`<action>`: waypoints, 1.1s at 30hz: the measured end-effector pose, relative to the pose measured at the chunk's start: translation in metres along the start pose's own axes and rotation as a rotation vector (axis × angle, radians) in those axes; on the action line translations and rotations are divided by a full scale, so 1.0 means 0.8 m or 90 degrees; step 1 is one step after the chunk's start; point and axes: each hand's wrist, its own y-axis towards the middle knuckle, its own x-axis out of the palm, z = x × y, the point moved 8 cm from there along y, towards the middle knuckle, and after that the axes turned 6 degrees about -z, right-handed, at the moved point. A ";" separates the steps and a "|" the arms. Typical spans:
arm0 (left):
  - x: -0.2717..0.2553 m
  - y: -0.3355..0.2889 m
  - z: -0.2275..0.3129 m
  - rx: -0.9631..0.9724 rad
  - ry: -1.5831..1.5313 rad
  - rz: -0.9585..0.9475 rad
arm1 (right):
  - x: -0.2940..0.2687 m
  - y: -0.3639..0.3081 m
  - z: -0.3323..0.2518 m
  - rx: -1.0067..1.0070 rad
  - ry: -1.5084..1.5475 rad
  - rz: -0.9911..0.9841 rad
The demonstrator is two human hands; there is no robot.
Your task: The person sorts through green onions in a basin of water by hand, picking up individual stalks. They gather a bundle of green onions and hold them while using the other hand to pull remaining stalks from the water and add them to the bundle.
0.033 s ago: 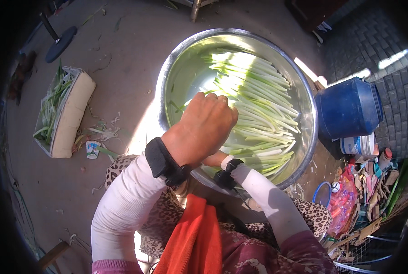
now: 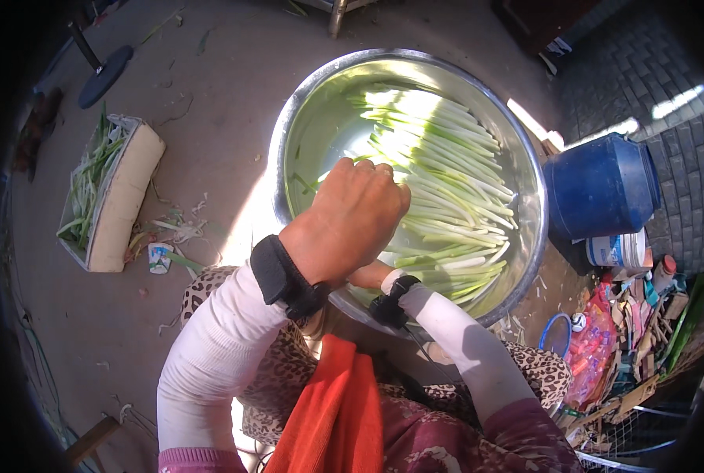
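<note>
Scallions (image 2: 458,185) lie in a metal basin (image 2: 306,134). The left hand (image 2: 356,219) curls above it, partly covering the right hand (image 2: 373,274) (I cannot tell either grip).

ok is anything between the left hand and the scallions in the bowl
Nothing visible: the left hand is over the bowl, with scallions just to its right. What lies under the hand is hidden.

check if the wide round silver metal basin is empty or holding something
Holding something: long green and white spring onions lie side by side inside the metal basin. Any water: cannot tell.
</note>
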 end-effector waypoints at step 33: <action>0.018 0.005 0.018 0.003 -0.007 -0.144 | -0.020 -0.182 0.150 0.289 -0.073 -0.339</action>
